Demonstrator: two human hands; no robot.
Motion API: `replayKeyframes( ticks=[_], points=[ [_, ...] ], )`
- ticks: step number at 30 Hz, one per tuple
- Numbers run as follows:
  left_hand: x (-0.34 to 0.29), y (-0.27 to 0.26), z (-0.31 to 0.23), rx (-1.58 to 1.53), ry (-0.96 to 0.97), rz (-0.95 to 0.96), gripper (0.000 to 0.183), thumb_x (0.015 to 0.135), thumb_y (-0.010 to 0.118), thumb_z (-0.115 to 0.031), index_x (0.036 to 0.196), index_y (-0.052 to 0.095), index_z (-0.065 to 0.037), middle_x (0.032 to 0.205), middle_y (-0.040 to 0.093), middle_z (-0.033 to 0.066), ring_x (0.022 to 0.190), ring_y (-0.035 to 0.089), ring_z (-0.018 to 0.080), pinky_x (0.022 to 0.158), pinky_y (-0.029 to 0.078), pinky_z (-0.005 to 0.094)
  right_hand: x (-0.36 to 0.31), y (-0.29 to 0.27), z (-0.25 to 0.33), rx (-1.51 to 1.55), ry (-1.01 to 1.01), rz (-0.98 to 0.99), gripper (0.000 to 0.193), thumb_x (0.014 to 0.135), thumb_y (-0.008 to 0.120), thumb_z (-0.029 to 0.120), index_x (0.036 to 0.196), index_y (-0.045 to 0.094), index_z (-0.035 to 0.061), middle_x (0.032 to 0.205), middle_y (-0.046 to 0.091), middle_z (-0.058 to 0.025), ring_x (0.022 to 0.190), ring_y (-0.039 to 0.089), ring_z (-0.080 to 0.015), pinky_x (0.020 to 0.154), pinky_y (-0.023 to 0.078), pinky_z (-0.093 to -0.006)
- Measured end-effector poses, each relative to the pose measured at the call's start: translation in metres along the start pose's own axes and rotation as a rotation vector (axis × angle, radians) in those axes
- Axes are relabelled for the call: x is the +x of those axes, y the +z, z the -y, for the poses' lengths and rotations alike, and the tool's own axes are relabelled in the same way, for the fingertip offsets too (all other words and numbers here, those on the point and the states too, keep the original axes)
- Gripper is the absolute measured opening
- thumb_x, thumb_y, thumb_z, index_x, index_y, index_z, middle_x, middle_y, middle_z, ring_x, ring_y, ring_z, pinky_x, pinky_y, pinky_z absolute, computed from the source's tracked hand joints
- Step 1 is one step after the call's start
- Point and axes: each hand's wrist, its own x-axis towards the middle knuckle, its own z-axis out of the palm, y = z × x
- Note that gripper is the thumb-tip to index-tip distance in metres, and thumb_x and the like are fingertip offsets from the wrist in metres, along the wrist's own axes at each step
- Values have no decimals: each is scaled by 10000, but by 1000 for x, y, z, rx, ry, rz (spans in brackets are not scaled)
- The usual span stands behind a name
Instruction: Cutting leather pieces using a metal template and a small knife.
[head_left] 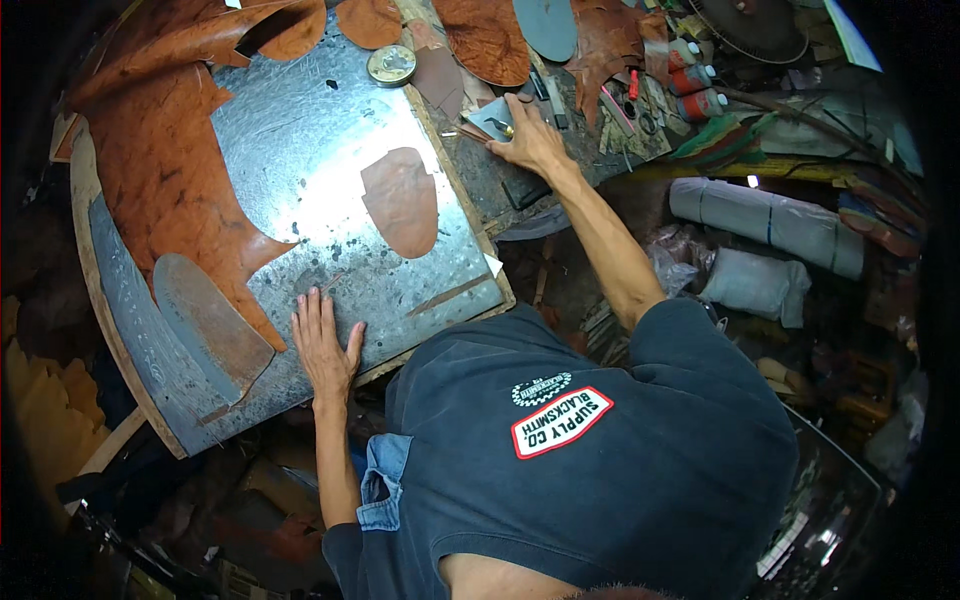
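Both of our hands are down on the work surfaces, well apart. Our left hand (pixel 328 345) lies palm down at the near edge of the metal-topped table (pixel 285 130), its fingers nearly straight and slightly parted, thumb out to the right, with nothing in its hold. Our right hand (pixel 532 142) reaches far and right to the dark side bench (pixel 482 178), thumb and forefinger parted around a grey flat piece (pixel 486 117); the fingers are partly bent, and we cannot tell whether they grip it or only touch it. Between the two hands, on the table, we see a rounded brown leather piece (pixel 402 205). To the left spreads a large brown hide (pixel 160 180), with a long rounded panel (pixel 208 325) at its near end. On the far side, a round tin (pixel 391 65) sits at the table's right edge, and red bottles (pixel 692 80) lie to the right of our right hand.
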Motion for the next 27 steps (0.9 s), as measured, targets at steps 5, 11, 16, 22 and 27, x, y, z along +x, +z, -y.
replayKeyframes(
  ticks=[5,11,16,22,27],
  points=[
    [-9,1,-2,5,23,-57,509,833,741,-218,1271,553,-40,1432,483,170,1361,401,385,1115,301,533,2,11,-5,-40,-55,18,948,735,759,457,1501,288,156,1435,424,-267,1237,511,-450,1000,452,-514],
    [4,-1,-17,-35,83,-94,327,804,708,-33,1123,636,-36,1241,610,133,1204,540,360,982,442,473,5,8,-37,-26,-271,-36,861,755,781,377,1468,354,153,1466,427,-203,1335,440,-369,1053,419,-436],
    [-24,-4,-44,-121,77,-36,321,828,720,-115,1132,642,-45,1317,573,151,1275,497,365,1034,410,504,-13,-4,-20,96,-332,-247,730,828,720,398,1424,439,82,1417,485,-216,1257,520,-380,975,467,-452],
    [-66,-42,-76,-495,-119,50,184,812,751,-132,960,715,-29,883,712,132,858,695,300,757,544,384,-58,8,63,383,-280,-78,483,901,669,373,1212,641,5,966,713,-201,961,687,-348,843,515,-383],
    [-63,-86,-9,-203,-338,-169,215,839,721,-155,993,692,-7,882,676,174,835,646,355,766,513,420,-114,27,148,786,-99,564,431,908,655,325,1215,639,23,732,628,25,542,482,-42,460,362,-217]
  ],
)
